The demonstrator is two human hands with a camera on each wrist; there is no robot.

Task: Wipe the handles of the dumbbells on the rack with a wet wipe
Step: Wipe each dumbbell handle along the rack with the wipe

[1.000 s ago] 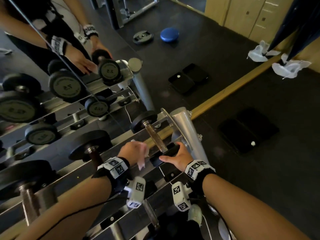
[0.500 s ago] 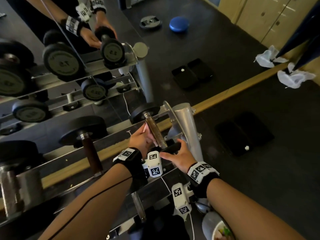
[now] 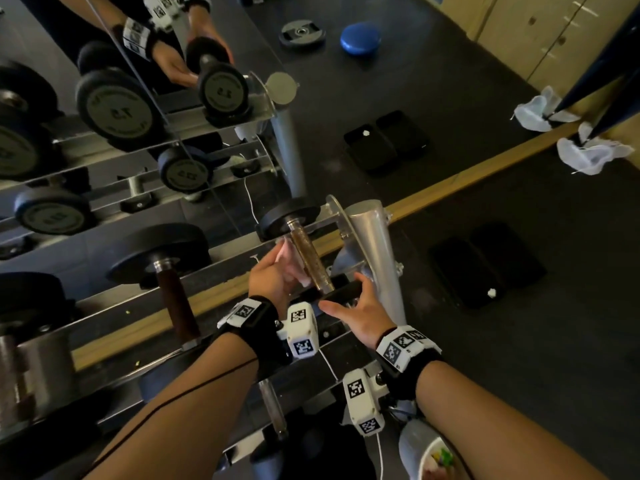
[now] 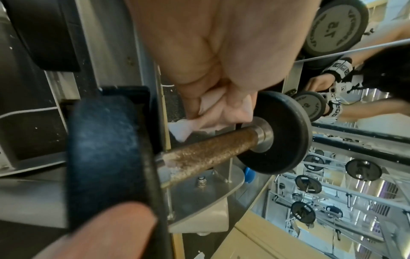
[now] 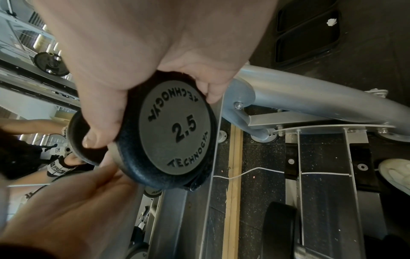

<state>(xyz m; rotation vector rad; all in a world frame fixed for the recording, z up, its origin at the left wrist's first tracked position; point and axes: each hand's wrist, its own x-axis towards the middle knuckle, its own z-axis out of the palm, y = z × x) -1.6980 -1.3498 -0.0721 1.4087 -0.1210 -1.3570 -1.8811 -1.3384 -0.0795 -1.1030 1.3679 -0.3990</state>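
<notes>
We are standing in a gym with dark rubber flooring, facing a wall mirror (image 3: 114,109) that is doubling the silver rack (image 3: 372,244) and its weights just beyond our hands. Our right hand (image 3: 360,311) is curling over the near head of the 2.5 dumbbell (image 5: 175,133), thumb on one side of the black rim and fingers on the other, clamped on it where it is sitting at the rack's right end. Our left hand (image 3: 273,275) is lying just to the left of it, fingers closed around a bunched pale wet wipe (image 4: 208,112), and the wipe is sitting right beside the dumbbell's rusty brown handle (image 4: 210,150); whether it is pressing on the metal we cannot tell. The handle is running away from our hands to the far head, which is resting against the mirror side of the rack. Left of our left hand a bigger dumbbell with a dark handle (image 3: 176,299) is lying on the same shelf, well apart from the wipe. Right of our right hand the rack's thick silver post is crowding the knuckles, and past it two black mats (image 3: 485,265) are lying on the floor. Farther off, beyond both hands, crumpled white cloths (image 3: 588,150) are lying by the wooden strip.
</notes>
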